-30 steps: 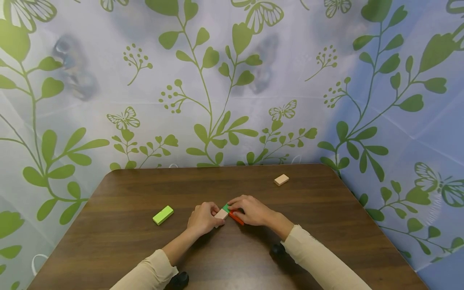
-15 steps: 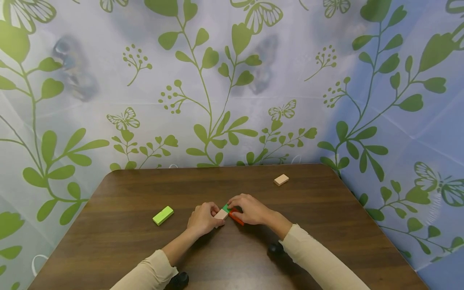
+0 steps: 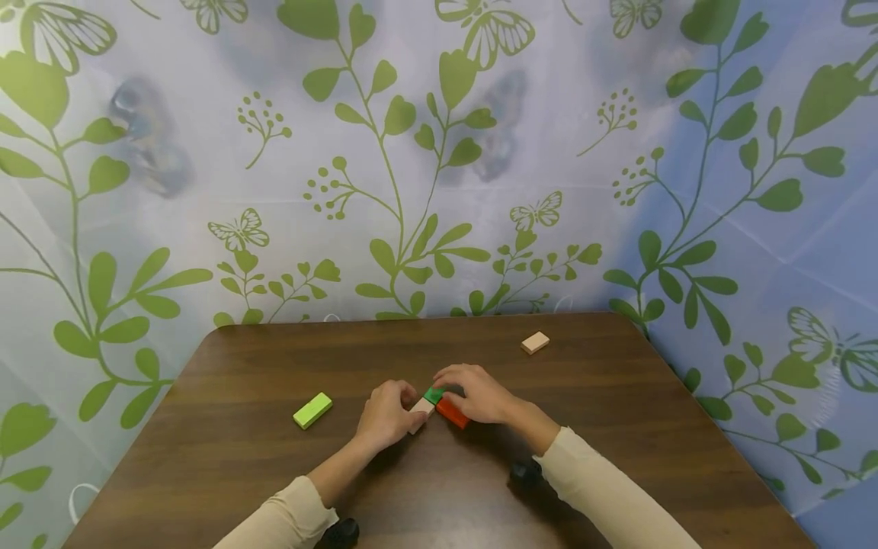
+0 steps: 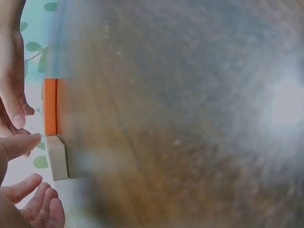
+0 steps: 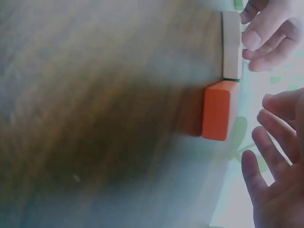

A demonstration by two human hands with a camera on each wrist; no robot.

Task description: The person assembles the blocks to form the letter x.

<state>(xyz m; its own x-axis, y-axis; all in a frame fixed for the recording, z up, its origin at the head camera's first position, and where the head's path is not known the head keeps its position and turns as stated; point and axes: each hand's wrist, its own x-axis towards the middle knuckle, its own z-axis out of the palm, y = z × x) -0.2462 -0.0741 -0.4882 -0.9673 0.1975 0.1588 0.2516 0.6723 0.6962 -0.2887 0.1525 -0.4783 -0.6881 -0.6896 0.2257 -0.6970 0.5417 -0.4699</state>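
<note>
Three small blocks meet at the middle of the table: a pale wooden block (image 3: pixel 421 414), a green block (image 3: pixel 434 395) and an orange-red block (image 3: pixel 453 412). My left hand (image 3: pixel 387 412) hovers at the pale block, thumb and fingers spread to either side; in the left wrist view its fingertips (image 4: pixel 33 178) stand just above that block. Over the green and orange-red blocks is my right hand (image 3: pixel 476 393), fingers loosely bent. In the right wrist view, its fingers (image 5: pixel 270 147) are spread apart from the orange-red block (image 5: pixel 216 111).
A lime-green block (image 3: pixel 312 411) lies to the left on the brown wooden table (image 3: pixel 274 465). Another pale wooden block (image 3: pixel 535 342) lies near the far right edge. A leaf-patterned curtain (image 3: pixel 411 152) hangs behind the table.
My right hand has lifted its thumb and fingers off the orange-red block, which shows more of its top now. My left fingers have loosened from the pale block. The head view has shifted slightly.
</note>
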